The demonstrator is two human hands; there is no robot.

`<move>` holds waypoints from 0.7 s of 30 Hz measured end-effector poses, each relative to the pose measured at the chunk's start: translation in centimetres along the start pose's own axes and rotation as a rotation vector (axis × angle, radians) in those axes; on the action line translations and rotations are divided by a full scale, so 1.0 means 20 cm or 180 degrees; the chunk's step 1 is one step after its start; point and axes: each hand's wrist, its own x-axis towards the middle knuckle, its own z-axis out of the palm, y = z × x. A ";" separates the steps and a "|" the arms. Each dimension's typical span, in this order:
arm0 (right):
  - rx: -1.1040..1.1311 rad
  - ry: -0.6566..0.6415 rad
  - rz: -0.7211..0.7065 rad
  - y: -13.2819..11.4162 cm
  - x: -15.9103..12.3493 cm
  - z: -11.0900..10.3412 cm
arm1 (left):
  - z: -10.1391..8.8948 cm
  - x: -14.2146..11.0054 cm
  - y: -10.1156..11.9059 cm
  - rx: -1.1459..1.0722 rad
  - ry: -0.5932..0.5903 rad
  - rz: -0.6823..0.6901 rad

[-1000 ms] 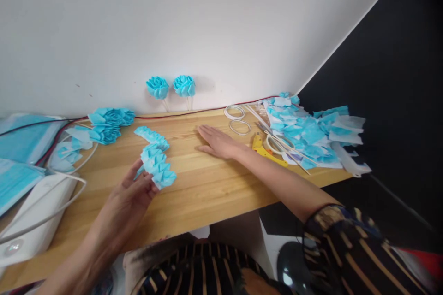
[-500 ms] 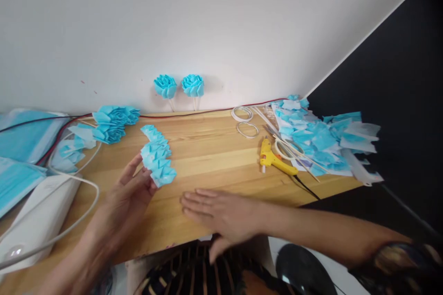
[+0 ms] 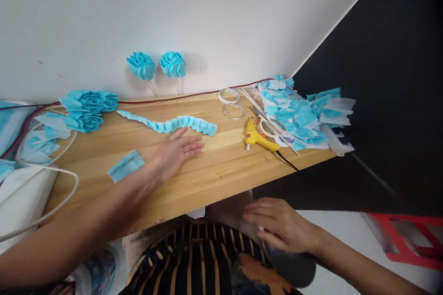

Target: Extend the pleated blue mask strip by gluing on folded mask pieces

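The left hand point(image 3: 180, 154) is empty, fingers loosely spread, just below the long pleated pale-blue strip point(image 3: 188, 123); that strip, now released, stretches across the frame's centre-left, apparently loose. The right hand point(image 3: 277, 223) has dropped to lower right, its grip unclear. The light-brown wooden table point(image 3: 214, 189) meets a white wall point(image 3: 207, 18); a black panel point(image 3: 391, 101) fills the right.

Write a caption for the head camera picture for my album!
Left hand beside a pleated blue strip on the wooden table, a yellow glue gun and artificial blue flowers nearby.
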 end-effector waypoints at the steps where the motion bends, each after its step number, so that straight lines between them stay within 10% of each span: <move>1: -0.0113 0.0165 0.0176 0.01 -0.05 -0.02 | -0.03 -0.03 0.00 0.0067 -0.0065 -0.0095; 7: -0.0692 0.1228 0.0661 0.07 -0.15 -0.07 | -0.21 -0.35 -0.08 0.1646 -0.0476 0.0791; 15: -0.1200 0.0783 0.1573 0.17 0.01 0.13 | -0.15 -0.44 -0.44 0.5508 -0.0940 0.2735; 21: -0.0934 0.0340 0.1094 -0.04 0.39 0.28 | -0.62 -0.82 -0.44 0.4747 0.0020 0.2431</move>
